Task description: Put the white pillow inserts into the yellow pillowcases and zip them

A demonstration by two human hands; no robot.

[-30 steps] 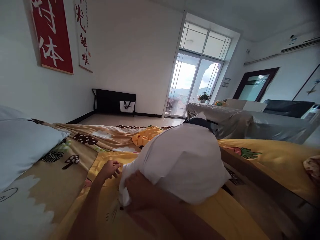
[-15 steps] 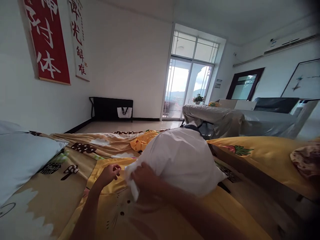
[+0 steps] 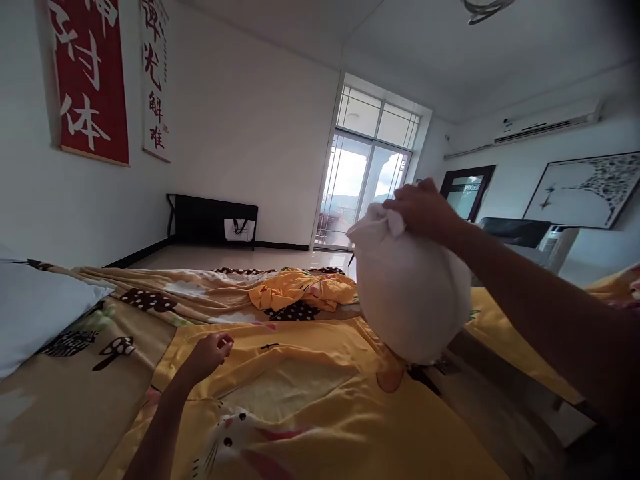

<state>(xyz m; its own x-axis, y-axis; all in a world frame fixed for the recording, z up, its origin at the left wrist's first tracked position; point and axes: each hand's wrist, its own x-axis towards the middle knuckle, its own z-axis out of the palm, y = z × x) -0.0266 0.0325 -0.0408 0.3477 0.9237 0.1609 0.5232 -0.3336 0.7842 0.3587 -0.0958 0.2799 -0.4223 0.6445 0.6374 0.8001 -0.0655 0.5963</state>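
Head view: white pillow (image 3: 410, 300) just swung up to the yellow cloth (image 3: 400, 427)'s right edge, my right fingers (image 3: 407, 195) clamped on its corner. Cloth's middle now uncovered; left fingers (image 3: 225, 345) curled, empty.

- Between the left hand (image 3: 213, 352) and the raised pillow (image 3: 410, 303) there is free room above the yellow cover (image 3: 370, 423); a hand could cross there low.
- The raised pillow, gripped at its top by the right hand (image 3: 423, 207), blocks the straight way rightward; whether its underside touches the bedding cannot be told.
- The right forearm (image 3: 525, 293) slants in from the right edge, barring the space over the yellow pillow (image 3: 517, 340).
- Beyond the cover, a crumpled orange cloth (image 3: 313, 288) makes a low heap; a hand could pass over it.
- On the left, a white pillow (image 3: 43, 310) bulks up at the edge, with open space above the blanket (image 3: 75, 407) between it and the left hand.
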